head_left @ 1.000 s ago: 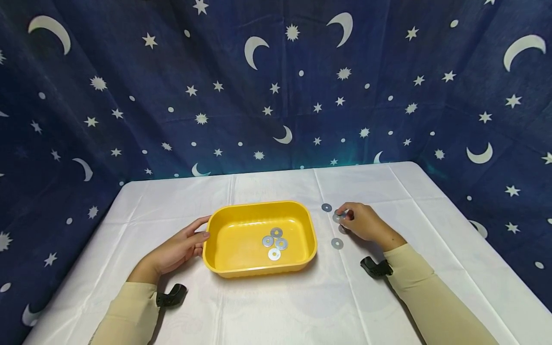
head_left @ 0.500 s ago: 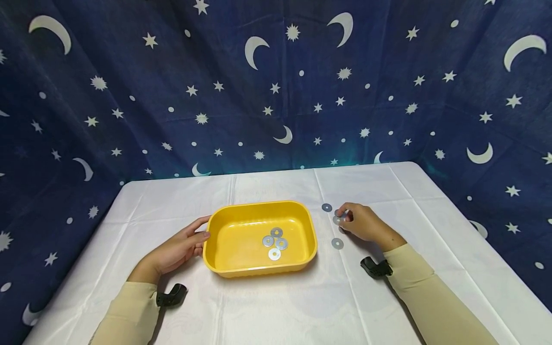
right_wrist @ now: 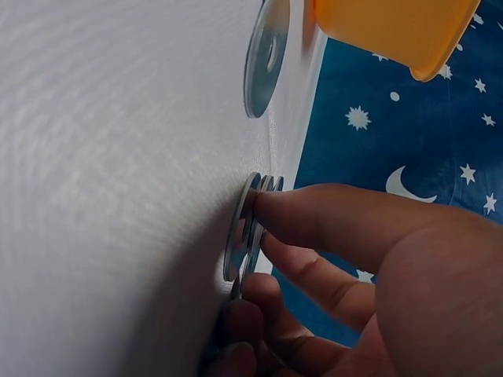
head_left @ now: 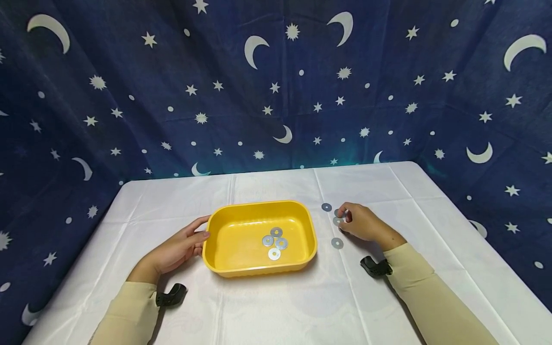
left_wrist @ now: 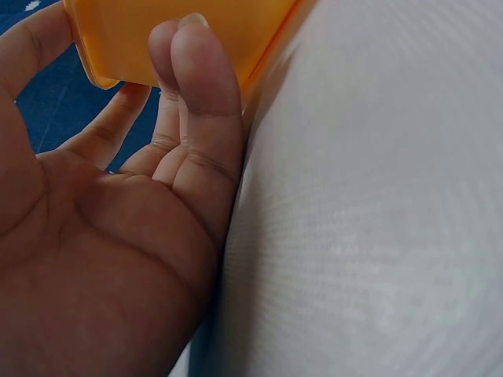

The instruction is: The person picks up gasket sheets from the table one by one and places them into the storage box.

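My left hand (head_left: 177, 251) holds the left end of a yellow plastic tray (head_left: 258, 272), the thumb on its rim. Its other fingers lie along the outer wall, as the left wrist view shows. Several flat metal washers (head_left: 277, 256) lie on the tray's floor. To the right of the tray, my right hand (head_left: 367, 224) is low over a cluster of washers on the cloth. Its thumb and curled fingers pinch a grey washer (right_wrist: 235, 251), with other washers close behind it. The fingers partly hide the cluster in the head view.
One dark washer (head_left: 323, 207) lies behind the cluster, and a grey washer (head_left: 333, 244) lies in front of it. A white cloth (head_left: 284, 311) covers the table. A blue curtain (head_left: 237, 115) with moons and stars hangs behind it.
A washer under my right fingers has slid slightly toward the near side, and the one behind it shows more. My left hand and the tray stay put.
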`<state>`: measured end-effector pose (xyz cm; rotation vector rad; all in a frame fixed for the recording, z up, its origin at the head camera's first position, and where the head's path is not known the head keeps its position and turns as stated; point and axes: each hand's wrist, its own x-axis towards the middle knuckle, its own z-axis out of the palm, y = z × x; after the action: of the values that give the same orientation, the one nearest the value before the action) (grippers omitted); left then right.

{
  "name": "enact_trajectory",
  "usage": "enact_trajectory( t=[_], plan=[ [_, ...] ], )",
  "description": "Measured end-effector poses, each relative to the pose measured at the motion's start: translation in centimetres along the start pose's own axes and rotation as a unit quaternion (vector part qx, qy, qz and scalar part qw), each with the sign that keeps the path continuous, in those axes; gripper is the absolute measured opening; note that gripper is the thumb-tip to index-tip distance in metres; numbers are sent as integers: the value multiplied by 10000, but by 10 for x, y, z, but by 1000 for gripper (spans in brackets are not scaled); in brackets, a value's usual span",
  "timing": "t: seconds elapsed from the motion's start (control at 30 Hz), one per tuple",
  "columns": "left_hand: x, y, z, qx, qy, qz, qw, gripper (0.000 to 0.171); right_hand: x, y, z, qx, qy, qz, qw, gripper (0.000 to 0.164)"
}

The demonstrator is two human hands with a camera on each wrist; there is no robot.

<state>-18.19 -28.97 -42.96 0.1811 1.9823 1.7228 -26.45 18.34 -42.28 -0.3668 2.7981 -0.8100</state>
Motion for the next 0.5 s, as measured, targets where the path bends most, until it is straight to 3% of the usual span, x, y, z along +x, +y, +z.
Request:
enact_trajectory(
  t=[0.5],
  plan=[
    [-2,1,-1,-5,-30,5,10000,61,-3,-4,0,42,-149,1,9999,20]
  ],
)
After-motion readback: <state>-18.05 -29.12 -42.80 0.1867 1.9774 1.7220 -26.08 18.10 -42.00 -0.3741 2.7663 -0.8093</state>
